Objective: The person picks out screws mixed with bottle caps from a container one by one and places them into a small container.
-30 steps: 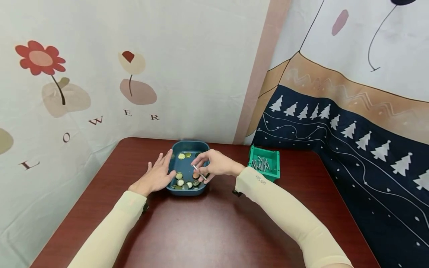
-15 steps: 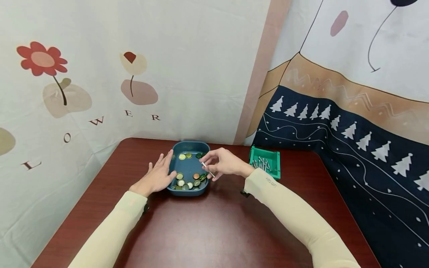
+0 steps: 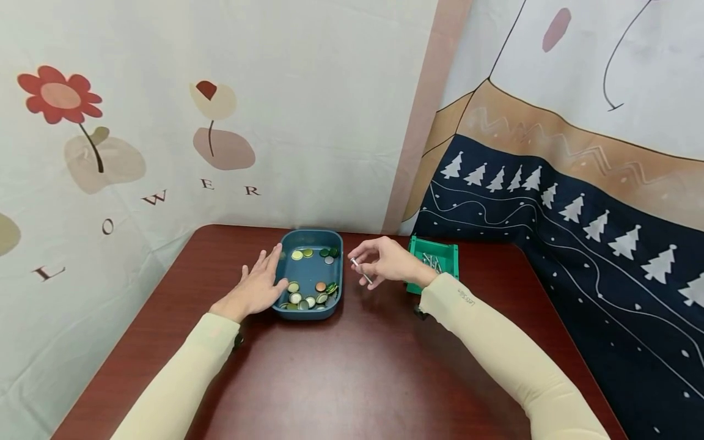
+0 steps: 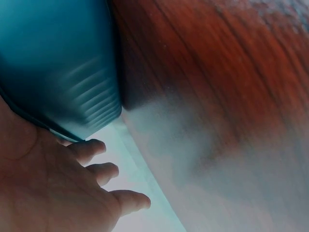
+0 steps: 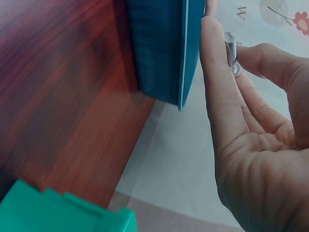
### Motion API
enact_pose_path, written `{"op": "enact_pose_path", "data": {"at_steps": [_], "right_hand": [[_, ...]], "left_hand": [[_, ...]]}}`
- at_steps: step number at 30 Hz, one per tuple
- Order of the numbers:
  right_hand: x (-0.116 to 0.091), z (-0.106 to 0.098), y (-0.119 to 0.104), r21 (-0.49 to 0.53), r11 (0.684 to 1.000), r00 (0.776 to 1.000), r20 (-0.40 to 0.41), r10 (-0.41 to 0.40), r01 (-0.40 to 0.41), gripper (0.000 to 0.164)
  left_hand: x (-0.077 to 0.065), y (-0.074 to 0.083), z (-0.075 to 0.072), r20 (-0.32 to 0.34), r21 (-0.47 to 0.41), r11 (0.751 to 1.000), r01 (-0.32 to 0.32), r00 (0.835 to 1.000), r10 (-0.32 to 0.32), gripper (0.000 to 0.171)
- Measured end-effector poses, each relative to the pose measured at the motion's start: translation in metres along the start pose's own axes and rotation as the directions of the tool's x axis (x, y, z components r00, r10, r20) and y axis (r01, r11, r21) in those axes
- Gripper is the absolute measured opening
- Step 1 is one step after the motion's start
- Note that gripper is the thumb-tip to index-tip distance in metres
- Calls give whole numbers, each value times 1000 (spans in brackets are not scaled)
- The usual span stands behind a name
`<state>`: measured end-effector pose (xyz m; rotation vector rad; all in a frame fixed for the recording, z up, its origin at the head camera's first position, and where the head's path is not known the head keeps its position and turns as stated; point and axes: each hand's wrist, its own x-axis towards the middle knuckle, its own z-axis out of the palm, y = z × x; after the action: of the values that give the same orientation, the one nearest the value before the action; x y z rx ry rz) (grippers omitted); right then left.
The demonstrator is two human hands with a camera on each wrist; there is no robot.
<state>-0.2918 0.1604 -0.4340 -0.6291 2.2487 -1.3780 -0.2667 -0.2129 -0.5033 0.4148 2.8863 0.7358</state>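
My right hand [image 3: 389,261] pinches a silver metal bolt [image 5: 231,47] between thumb and fingers, in the air just right of the blue tray [image 3: 308,272]. The bolt slants in the head view, its head end up and to the left. On the tray's left rim rests my left hand [image 3: 255,288], its fingers straight and spread. Several round bottle caps [image 3: 295,298] lie in the tray, mostly at its near end, with a few more at the far end. In the left wrist view the palm lies along the tray's rim.
A green bin [image 3: 451,261] with several more bolts [image 3: 432,263] stands to the right, partly hidden by my right wrist. Both containers are on a dark red wooden table [image 3: 341,379]. Printed cloth [image 3: 308,122] hangs behind the table and along its right side.
My right hand has moved right with the bolt, from over the tray to beyond its right rim. More caps on the tray's right side now show. The left hand has stayed put.
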Motion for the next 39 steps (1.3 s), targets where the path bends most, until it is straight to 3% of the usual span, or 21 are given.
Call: {"op": "enact_pose_path", "data": {"at_steps": [22,39], "right_hand": [[-29,-44,17,-13,999,995,-89,44,-46,31],[-52,-79,30,-93,989,981,-169,97,-114,33]], "left_hand": [[-1,-2,2,-18,-2,1000,2,1000,-2,93],[2,-2,3,-22,17,1000,-1,1000,2,92]]}}
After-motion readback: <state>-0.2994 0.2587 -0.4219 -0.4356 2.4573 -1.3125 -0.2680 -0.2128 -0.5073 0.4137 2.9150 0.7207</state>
